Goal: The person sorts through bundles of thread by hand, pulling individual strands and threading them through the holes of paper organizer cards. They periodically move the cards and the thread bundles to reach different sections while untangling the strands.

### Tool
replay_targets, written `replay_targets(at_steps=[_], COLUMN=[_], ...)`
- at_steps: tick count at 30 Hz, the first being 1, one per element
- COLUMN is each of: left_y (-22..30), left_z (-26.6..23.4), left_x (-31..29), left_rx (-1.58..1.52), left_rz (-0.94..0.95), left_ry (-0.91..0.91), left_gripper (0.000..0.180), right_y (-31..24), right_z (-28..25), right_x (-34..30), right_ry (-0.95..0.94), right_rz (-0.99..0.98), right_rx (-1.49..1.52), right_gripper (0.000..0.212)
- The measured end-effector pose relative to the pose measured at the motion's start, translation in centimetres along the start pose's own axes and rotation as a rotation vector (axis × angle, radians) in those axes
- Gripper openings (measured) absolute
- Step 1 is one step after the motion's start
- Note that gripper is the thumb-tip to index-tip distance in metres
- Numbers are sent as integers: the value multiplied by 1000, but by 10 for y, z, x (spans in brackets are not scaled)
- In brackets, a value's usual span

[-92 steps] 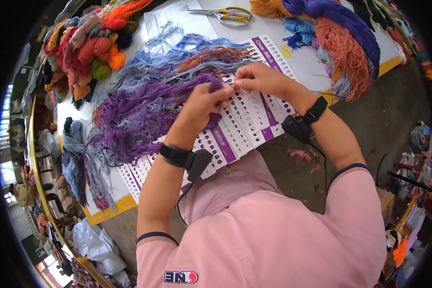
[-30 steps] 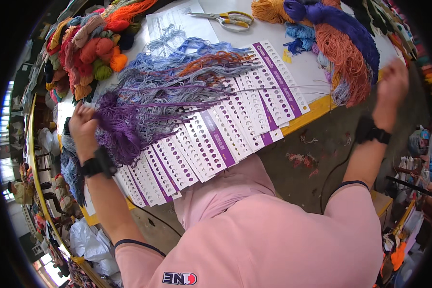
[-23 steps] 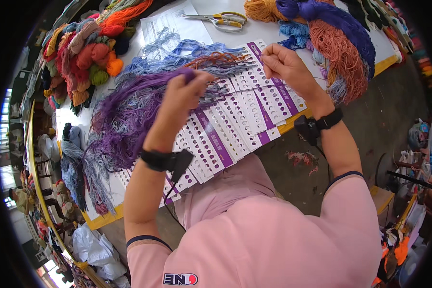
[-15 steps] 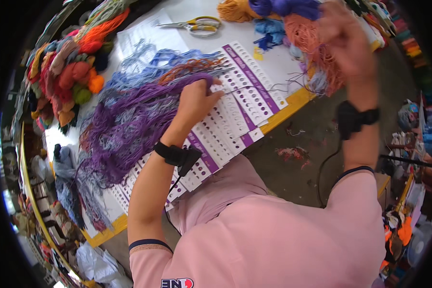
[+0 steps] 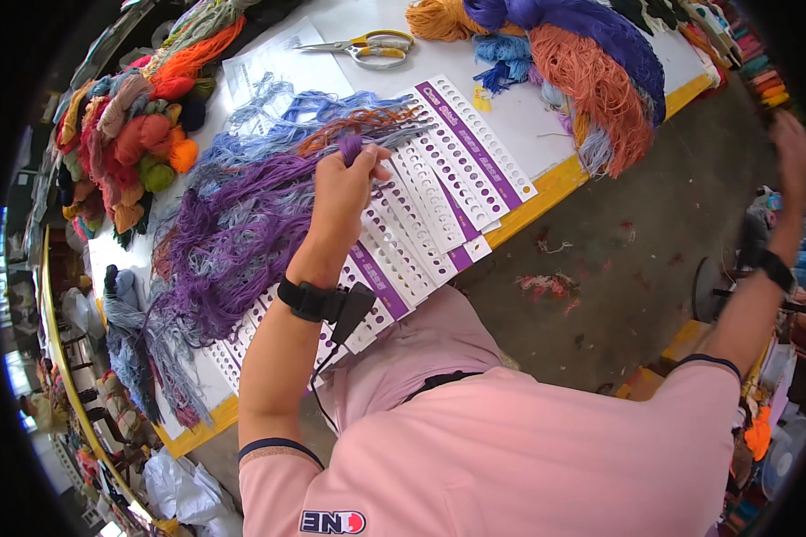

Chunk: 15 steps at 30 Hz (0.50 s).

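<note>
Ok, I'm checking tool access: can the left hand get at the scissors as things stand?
Probably, if it frees its grip: the left hand is pinching purple thread. Loose strands lie between, but the scissors look uncovered, and the right hand is well aside.

Past the right end of the bench [image 5: 533,130], the right hand [image 5: 791,154] is blurred; its grip cannot be told. The left hand [image 5: 342,191] hides part of the purple threads [image 5: 228,268], which cover many punched cards [image 5: 381,282]. The paper's [image 5: 318,55] print is too small.
</note>
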<state>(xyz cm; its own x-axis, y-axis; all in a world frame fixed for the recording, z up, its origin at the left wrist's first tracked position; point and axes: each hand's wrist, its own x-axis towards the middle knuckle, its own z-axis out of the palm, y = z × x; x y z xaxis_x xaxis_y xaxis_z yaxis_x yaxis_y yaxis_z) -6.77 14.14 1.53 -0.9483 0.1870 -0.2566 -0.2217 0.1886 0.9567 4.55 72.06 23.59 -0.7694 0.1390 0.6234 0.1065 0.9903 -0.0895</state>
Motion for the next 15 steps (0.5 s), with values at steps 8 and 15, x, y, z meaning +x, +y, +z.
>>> replay_targets(at_steps=[8, 15], left_y=[7, -18], left_z=[-4, 13], left_x=[9, 25], left_rx=[-478, 239], left_rz=[-420, -156], left_ry=[12, 115], left_gripper=[19, 18], right_y=[-354, -369], right_z=[237, 270], right_x=[-89, -112], right_ry=[-937, -988], right_rz=[-159, -57], right_rx=[1179, 1369], right_gripper=[11, 8])
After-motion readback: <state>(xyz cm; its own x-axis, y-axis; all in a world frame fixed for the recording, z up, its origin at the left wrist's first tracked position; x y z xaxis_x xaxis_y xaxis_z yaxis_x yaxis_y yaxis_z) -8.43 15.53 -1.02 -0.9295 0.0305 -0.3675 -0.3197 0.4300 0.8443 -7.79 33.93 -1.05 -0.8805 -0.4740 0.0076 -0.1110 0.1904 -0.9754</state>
